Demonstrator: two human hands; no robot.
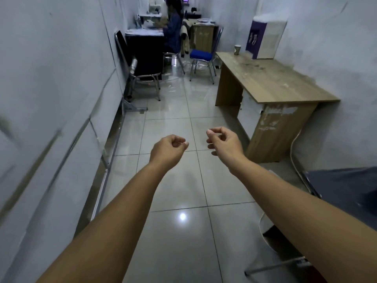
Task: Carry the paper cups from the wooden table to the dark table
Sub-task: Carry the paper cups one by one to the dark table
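Both my arms are stretched out in front of me over the glossy pale floor tiles, and neither carries anything. My left hand hangs with its fingers loosely curled, thumb near the fingertips, nothing between them. My right hand is the same, fingers slack and bent, nothing held.

I can see 1 tall paper cup with a pale rim and a printed side, standing upright at the far end of the light wooden tabletop, near the white and purple water dispenser and well apart from me. If there are more cups, they do not show from here.

The dark tabletop, cluttered with papers, stands at the far end on the left, where a seated person works, with a blue-cushioned metal chair just beside.

My judgement is that I am on the way to fetch that cup. The risks: squeezing the thin cup and crushing it, tipping it if it holds liquid, slipping on the shiny tiles, or bumping the chairs or the seated person when I set it down among the papers
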